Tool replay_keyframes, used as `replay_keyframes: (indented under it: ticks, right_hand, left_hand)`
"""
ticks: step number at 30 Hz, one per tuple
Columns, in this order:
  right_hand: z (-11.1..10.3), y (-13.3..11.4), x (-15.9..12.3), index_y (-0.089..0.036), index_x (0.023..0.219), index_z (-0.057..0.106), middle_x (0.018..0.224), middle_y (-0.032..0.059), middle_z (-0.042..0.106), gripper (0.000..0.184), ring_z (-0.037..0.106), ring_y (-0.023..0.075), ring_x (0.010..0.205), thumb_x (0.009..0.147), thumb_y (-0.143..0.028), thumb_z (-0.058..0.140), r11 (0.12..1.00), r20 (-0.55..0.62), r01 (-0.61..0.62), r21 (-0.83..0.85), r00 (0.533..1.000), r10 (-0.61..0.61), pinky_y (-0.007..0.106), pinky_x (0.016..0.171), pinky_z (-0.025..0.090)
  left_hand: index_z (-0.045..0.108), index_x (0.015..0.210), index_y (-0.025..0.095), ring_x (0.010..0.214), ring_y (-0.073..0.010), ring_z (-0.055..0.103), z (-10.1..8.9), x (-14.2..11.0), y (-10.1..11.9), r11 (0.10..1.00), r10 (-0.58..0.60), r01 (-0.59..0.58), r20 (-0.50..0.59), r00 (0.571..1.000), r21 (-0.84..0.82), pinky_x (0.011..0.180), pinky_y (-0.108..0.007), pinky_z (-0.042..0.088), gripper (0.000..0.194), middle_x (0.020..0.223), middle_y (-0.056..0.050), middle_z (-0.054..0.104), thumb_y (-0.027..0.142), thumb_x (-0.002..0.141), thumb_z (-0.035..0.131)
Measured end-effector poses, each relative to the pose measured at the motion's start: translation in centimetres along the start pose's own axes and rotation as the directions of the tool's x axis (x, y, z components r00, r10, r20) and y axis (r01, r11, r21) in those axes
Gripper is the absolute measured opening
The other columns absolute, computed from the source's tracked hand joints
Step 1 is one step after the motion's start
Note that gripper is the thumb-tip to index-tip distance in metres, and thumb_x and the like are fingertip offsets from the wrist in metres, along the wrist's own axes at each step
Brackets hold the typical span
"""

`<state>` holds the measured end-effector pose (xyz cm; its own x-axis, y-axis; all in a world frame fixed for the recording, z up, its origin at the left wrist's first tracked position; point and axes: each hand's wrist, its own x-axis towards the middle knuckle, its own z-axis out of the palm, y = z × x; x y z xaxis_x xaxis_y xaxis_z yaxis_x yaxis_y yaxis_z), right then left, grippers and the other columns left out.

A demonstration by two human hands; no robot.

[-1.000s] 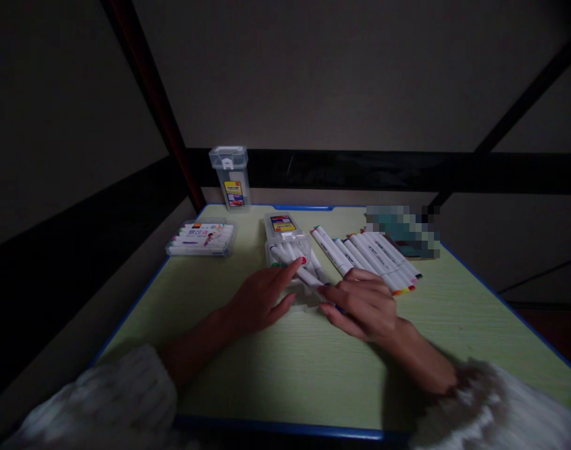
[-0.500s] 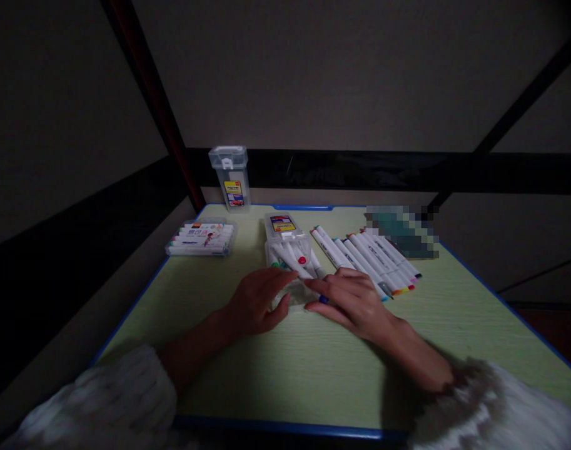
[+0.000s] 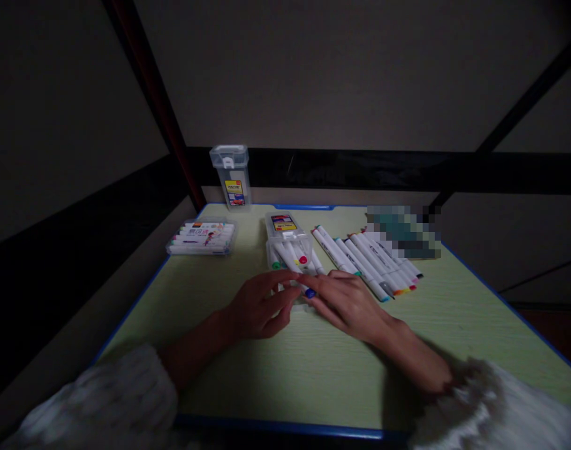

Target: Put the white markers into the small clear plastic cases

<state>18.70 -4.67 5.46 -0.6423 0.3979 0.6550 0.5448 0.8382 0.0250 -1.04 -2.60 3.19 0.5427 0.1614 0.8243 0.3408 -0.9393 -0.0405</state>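
Observation:
A white marker (image 3: 288, 257) with a blue end (image 3: 310, 292) slants out of a clear plastic case (image 3: 308, 244) at the middle of the table. From the left, my left hand (image 3: 261, 304) closes its fingertips on the marker near that blue end. Opposite it, my right hand (image 3: 353, 303) has its index finger and thumb closed about the same end. Both index fingertips meet over the marker. Inside the case lie several other markers, showing a red end (image 3: 303, 260) and a green end (image 3: 276, 265). My fingers hide the case's near part.
Several loose white markers (image 3: 374, 256) lie in a row to the right. Behind them is a blurred greenish flat object (image 3: 398, 231). A packed marker case (image 3: 203, 237) lies at left, and a tall clear box (image 3: 233, 178) stands at the back edge.
The fingers of my left hand have moved right and closed in on the marker. Its blue end has shifted left and up slightly, between my two hands.

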Motion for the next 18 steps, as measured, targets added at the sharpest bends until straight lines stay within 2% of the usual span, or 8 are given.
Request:
replay_keyframes:
  ticks: [7,18]
  right_hand:
    - [0.07,0.0,0.0,-0.011,0.125,0.045,0.073,0.0031,0.067,0.035,0.06,0.0131,0.059,0.095,-0.018,0.03,1.0,0.012,-0.014,-0.005,1.0,0.014,0.027,0.055,0.044]
    - [0.27,0.13,-0.2,-0.011,0.126,0.044,0.068,0.0013,0.066,0.036,0.058,0.0121,0.053,0.094,-0.013,0.03,1.0,0.012,-0.016,-0.002,1.0,0.016,0.026,0.052,0.043]
  left_hand:
    - [0.054,0.099,0.014,0.089,-0.0148,0.06,-0.1,-0.1,0.08,0.998,0.063,-0.063,-0.035,0.997,0.012,0.069,-0.024,0.053,0.025,0.103,-0.011,0.06,0.007,0.076,0.046]
    - [0.054,0.101,0.013,0.09,-0.0166,0.06,-0.09,0.05,-0.15,0.994,0.107,-0.107,0.041,0.993,-0.003,0.072,-0.026,0.053,0.026,0.098,-0.012,0.062,0.01,0.078,0.043]
